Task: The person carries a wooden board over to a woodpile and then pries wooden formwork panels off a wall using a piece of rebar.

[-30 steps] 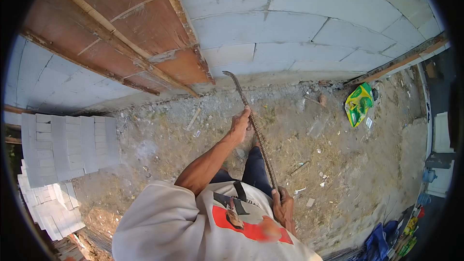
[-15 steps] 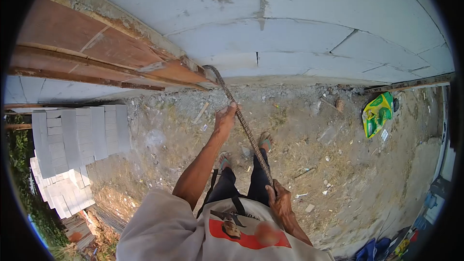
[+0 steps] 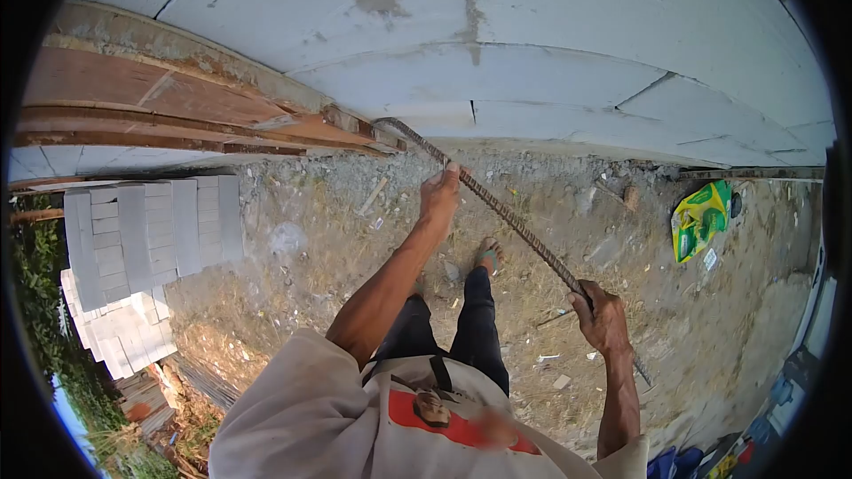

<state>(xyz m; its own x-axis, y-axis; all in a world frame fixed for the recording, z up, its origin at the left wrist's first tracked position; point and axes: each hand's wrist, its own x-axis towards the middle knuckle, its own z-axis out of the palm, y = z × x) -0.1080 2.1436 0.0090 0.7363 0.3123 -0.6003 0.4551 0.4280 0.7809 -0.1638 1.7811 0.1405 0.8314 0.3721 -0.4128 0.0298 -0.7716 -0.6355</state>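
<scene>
A long ribbed steel rebar (image 3: 522, 227) with a bent end runs diagonally in front of me. Its bent end meets the lower end of the wooden formwork (image 3: 222, 105), close against the pale block wall (image 3: 550, 71). Closed around the bar's upper part is my left hand (image 3: 440, 195). My right hand (image 3: 605, 319) grips it lower down, off to the right, and the bar's thin tail shows past the wrist. Whether the bent end is hooked into the wood or only touching it, I cannot tell.
Stacked pale blocks (image 3: 151, 235) stand at the left. A green and yellow sack (image 3: 699, 220) lies on the ground at right, near the wall's foot. Small debris litters the dirt around my feet (image 3: 487, 255). A timber (image 3: 750, 174) runs along the wall base.
My right hand has swung up and to the right with the bar's lower end, so the bar slants more. My left hand has shifted slightly up and right, still holding it.
</scene>
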